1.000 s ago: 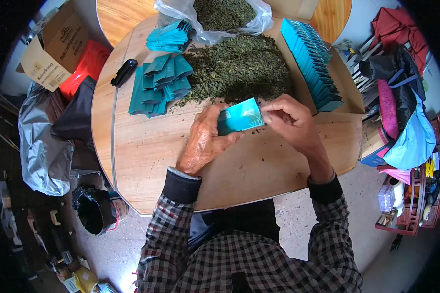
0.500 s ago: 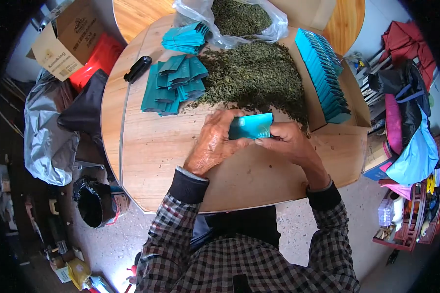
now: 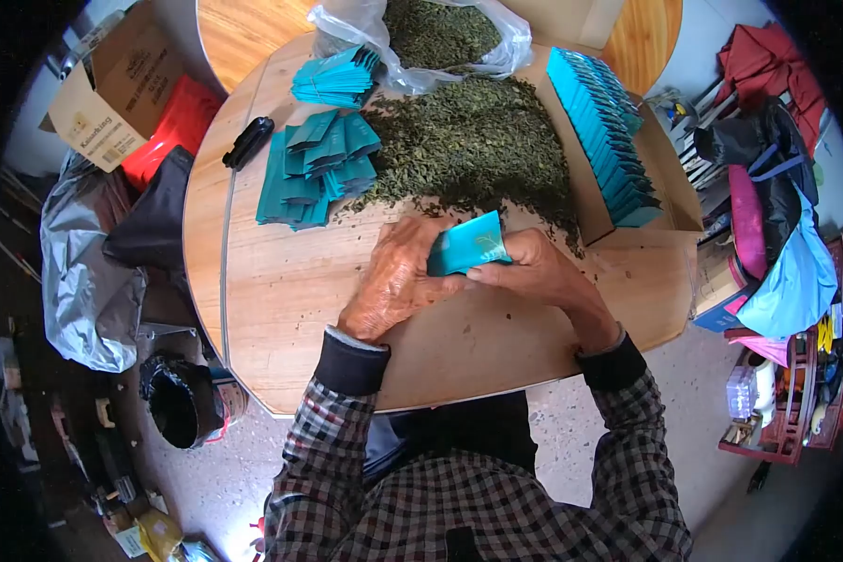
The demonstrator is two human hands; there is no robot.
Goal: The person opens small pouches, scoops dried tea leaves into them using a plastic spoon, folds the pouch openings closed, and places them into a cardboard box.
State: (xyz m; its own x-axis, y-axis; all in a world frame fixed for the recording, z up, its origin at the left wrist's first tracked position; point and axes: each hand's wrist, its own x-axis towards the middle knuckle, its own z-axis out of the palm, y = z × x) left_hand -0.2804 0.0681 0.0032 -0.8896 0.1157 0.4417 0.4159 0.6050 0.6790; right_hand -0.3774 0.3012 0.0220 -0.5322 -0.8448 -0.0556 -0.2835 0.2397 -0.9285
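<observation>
Between my two hands is a teal packet (image 3: 468,245), held over the wooden table (image 3: 421,347). My left hand (image 3: 401,272) grips its left end, while the thumb and fingers of my right hand (image 3: 534,267) pinch its right end. Beyond them lies a heap of dried green leaves (image 3: 478,140). To its left are loose teal packets (image 3: 314,169) in an overlapping pile and a bundled stack of teal packets (image 3: 335,77). A cardboard box (image 3: 667,173) at the right holds a tight row of teal packets (image 3: 604,136).
A clear plastic bag (image 3: 510,47) of leaves stands at the back. A black object (image 3: 248,143) lies near the table's left edge. Left of the table are a carton (image 3: 112,89) and a black-lined bin (image 3: 180,403); at the right, bags and a red rack (image 3: 787,421).
My right hand, apart from the packet's end one second ago, has closed on it. The packet has tilted since half a second ago, and the camera view has shifted slightly.
</observation>
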